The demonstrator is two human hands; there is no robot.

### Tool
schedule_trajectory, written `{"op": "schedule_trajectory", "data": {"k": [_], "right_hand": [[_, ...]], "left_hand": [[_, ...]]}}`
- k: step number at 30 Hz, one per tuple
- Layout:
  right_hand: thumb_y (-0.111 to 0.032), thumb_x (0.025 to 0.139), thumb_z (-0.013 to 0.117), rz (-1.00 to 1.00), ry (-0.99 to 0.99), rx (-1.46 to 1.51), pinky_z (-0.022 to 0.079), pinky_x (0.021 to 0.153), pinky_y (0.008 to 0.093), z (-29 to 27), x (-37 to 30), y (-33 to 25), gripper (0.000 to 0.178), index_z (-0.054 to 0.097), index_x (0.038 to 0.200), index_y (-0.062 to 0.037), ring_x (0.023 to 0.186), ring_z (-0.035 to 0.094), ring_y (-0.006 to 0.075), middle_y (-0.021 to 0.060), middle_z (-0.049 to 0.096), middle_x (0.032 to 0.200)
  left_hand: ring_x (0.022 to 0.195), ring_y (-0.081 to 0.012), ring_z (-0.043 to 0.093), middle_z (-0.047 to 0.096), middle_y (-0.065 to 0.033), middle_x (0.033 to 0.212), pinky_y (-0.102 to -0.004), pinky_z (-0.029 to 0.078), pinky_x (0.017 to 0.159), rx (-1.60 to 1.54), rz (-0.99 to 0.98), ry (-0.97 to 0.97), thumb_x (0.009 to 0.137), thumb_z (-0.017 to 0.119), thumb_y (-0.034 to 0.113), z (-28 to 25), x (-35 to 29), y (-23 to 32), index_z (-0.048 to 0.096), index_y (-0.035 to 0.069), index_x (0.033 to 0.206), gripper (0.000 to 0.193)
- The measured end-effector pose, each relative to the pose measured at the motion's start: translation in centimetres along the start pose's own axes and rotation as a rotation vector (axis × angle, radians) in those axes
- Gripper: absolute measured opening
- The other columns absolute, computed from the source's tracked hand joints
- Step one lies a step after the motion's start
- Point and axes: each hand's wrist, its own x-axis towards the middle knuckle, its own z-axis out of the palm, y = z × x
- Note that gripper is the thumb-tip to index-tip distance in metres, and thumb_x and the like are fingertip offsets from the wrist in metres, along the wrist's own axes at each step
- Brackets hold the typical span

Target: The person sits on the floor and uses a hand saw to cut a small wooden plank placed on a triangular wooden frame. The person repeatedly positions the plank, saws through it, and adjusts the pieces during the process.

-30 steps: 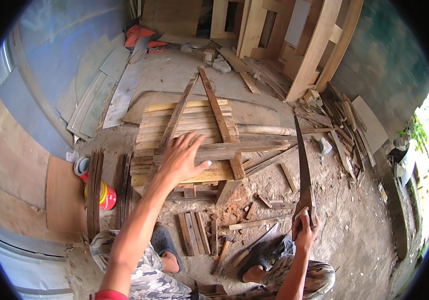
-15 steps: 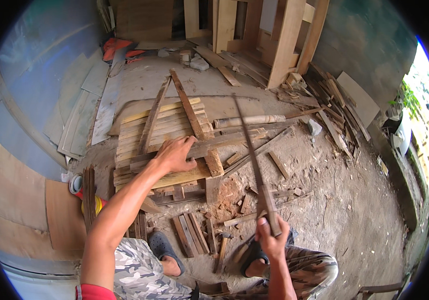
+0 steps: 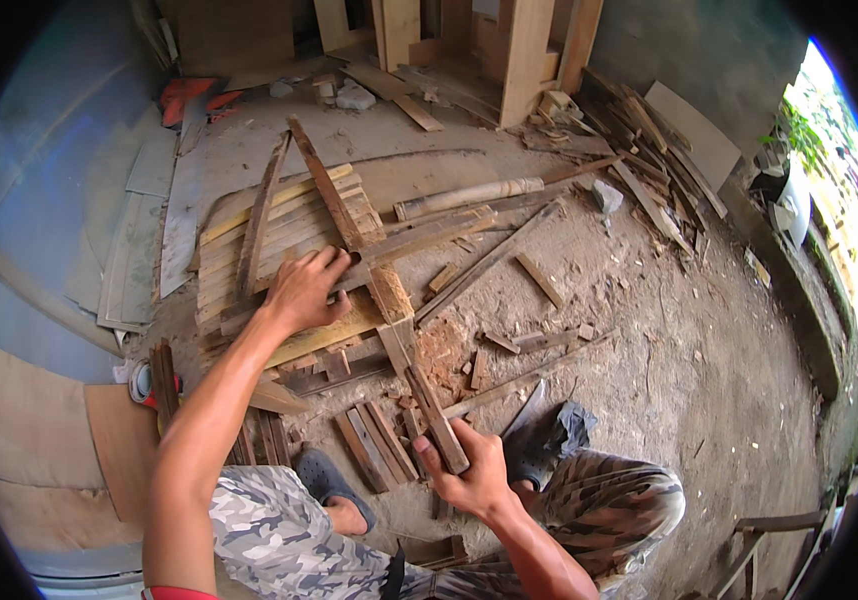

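My left hand (image 3: 299, 290) presses down on a long wooden strip (image 3: 434, 234), its fingers curled over the wood. The strip lies across a stack of pale slats (image 3: 279, 230) and a short rough-ended block (image 3: 389, 293). In my right hand (image 3: 471, 470) is the wooden handle of a handsaw (image 3: 433, 412), fingers wrapped round it. The saw points away and to the left, its blade at the strip just right of my left hand. Seen nearly edge-on, the blade's far end is hard to make out. Two narrow boards (image 3: 324, 185) form a peak behind.
Short offcuts (image 3: 374, 445) lie between my feet. A round pole (image 3: 469, 198) and loose sticks rest on the dirt beyond. Scrap wood (image 3: 649, 150) is heaped at the far right, beside upright wooden frames (image 3: 529, 60). A black plastic bag (image 3: 574, 425) sits by my right shoe.
My right hand has brought the handsaw left and down, from raised over the ground to the strip. My left hand stays on the strip. The view has shifted slightly.
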Motion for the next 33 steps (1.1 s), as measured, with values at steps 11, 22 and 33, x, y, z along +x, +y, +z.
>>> {"op": "schedule_trajectory", "data": {"k": [11, 22, 33], "right_hand": [[-0.018, 0.088, 0.072, 0.052, 0.021, 0.081, 0.052, 0.057, 0.0429, 0.0, 0.0, 0.0, 0.028, 0.056, 0.105, -0.0014, 0.066, 0.068, 0.0407, 0.0218, 0.067, 0.074], [-0.004, 0.087, 0.068, -0.159, 0.116, 0.048, 0.057, 0.083, 0.0331, 0.4, -0.6, 1.6, 0.054, 0.053, 0.139, -0.0015, 0.102, 0.072, 0.0309, 0.0211, 0.07, 0.116], [-0.003, 0.086, 0.068, -0.129, 0.138, -0.025, 0.056, 0.081, 0.0308, 0.8, -1.3, 2.2, 0.052, 0.055, 0.136, 0.002, 0.101, 0.073, 0.0285, 0.0234, 0.072, 0.11]], "left_hand": [[0.121, -0.0387, 0.06, 0.053, -0.0246, 0.14, -0.0495, 0.051, 0.095, 0.016, 0.096, 0.156, 0.079, 0.066, 0.03, 1.6, -0.3, -1.3, 0.054, 0.012, 0.137, 0.062], [0.114, -0.0361, 0.063, 0.057, -0.0199, 0.137, -0.0484, 0.052, 0.086, 0.016, 0.114, 0.214, 0.078, 0.067, 0.027, 1.5, -0.5, -1.1, 0.056, 0.016, 0.137, 0.061], [0.115, -0.035, 0.064, 0.055, -0.0206, 0.14, -0.0476, 0.052, 0.083, 0.001, 0.119, 0.184, 0.073, 0.071, 0.026, 1.6, -0.3, -1.2, 0.053, 0.018, 0.14, 0.069]]}}
